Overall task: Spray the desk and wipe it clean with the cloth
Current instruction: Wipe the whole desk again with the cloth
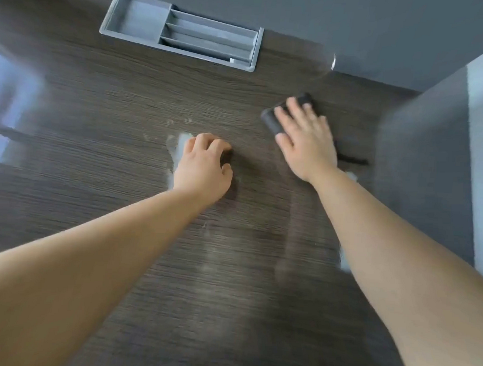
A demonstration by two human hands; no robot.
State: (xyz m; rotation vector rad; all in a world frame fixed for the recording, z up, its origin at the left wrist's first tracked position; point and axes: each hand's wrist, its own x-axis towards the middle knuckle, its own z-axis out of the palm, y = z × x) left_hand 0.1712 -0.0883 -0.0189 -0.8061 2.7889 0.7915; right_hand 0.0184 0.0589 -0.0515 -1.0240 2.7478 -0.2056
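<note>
Pressing flat on the cloth (pixel 271 120), the right hand (pixel 307 141) has its fingers (pixel 293 104) straight and slightly spread. The dark fabric shows past the fingertips and beside the thumb, and a thin tail of it trails out behind the heel of the palm. The cloth looks soft, light and limp. It should bunch or fold if pushed from one edge, so the best hold is probably the one shown, a broad palm on its middle that drags it over the desk (pixel 126 107). Once damp it may cling a little to the smooth wood-grain top. The left hand (pixel 204 167) rests on the desk with its fingers curled under. Nothing can be seen in them, though the shadow beneath hides the tips. Touching those knuckles on the outer side is a white smear of spray foam (pixel 180 146), wet and thin, likely to wipe up easily. By count there are one cloth, two hands, one large foam patch, and two smaller white spots (pixel 344 259) along the right forearm, so part of the wiping seems left to do. Faint dull streaks lie nearer than both wrists. Well beyond the fingertips, one grey tray (pixel 137 18) sits against the back wall, with one wide compartment and three narrow slots. No spray bottle is in view.
</note>
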